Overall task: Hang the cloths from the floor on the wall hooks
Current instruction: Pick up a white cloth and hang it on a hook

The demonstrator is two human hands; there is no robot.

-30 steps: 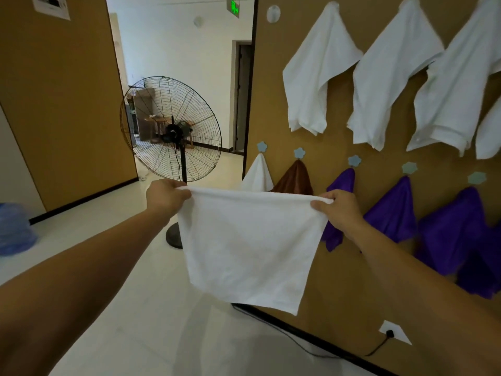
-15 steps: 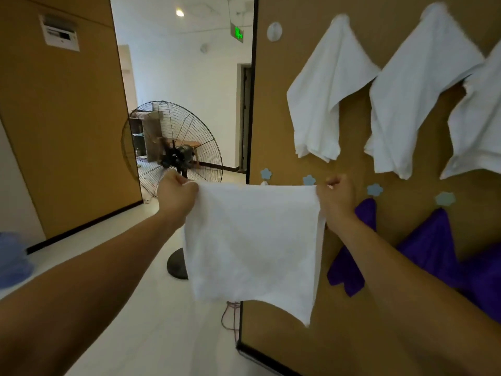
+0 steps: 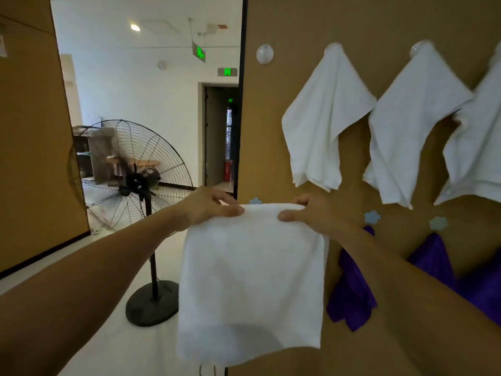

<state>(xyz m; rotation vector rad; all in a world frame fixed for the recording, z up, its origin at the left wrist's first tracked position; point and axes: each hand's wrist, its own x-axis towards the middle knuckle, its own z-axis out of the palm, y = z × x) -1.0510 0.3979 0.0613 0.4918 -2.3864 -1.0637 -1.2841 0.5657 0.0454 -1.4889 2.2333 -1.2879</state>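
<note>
Both hands pinch the top edge of the white cloth (image 3: 252,280), left hand (image 3: 208,210) and right hand (image 3: 311,213) now closer together than half a second ago; the cloth hangs before the wall panel (image 3: 265,137). Likely purpose: bunching the edge for the bare round hook (image 3: 265,54) above. Purple cloths (image 3: 352,289) hang on the lower row, hung white cloths (image 3: 322,126) are beside the bare hook, and the pedestal fan (image 3: 135,180) stands beyond to the left.
</note>
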